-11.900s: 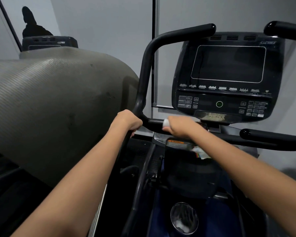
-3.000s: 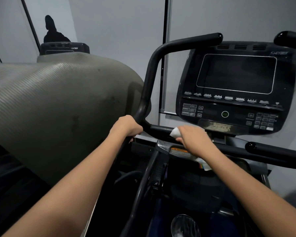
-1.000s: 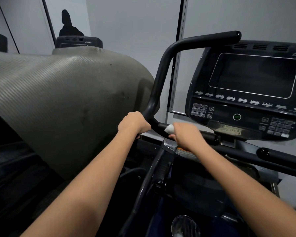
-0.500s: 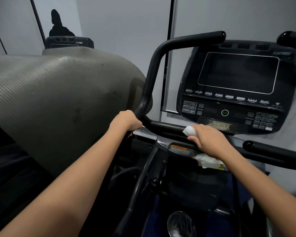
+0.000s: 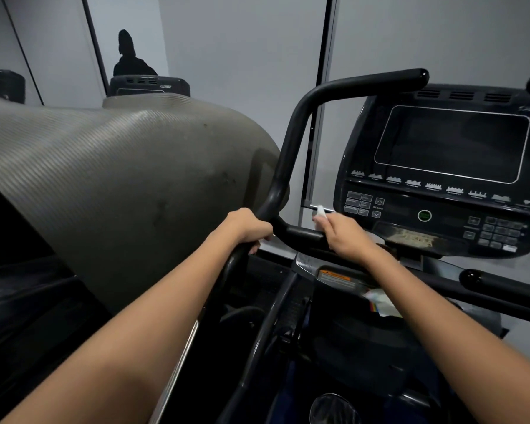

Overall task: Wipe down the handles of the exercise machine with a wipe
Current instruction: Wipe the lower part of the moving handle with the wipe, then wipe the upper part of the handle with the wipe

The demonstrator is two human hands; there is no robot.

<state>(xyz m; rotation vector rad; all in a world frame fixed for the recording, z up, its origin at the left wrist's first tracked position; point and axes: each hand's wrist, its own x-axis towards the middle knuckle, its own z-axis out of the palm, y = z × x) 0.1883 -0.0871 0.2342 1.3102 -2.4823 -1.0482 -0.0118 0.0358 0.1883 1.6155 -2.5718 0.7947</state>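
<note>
The left hand (image 5: pixel 249 228) is curled tight round the smooth black tubular handle (image 5: pixel 291 154) at its bend. Just right of that bend, the right hand (image 5: pixel 344 235) pinches a crumpled white wipe (image 5: pixel 320 213) against the bar, below the glossy black console (image 5: pixel 441 166).

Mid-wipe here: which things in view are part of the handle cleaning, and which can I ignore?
Part of the job:
left handle
wipe
right hand, holding the wipe on the bar
left hand, gripping the handle

Ignore:
console
grey mat
orange warning label

Gym, exercise machine console (image 5: pixel 441 175), curved handlebar (image 5: pixel 291 142), ribbed mat (image 5: pixel 104 179)
</note>
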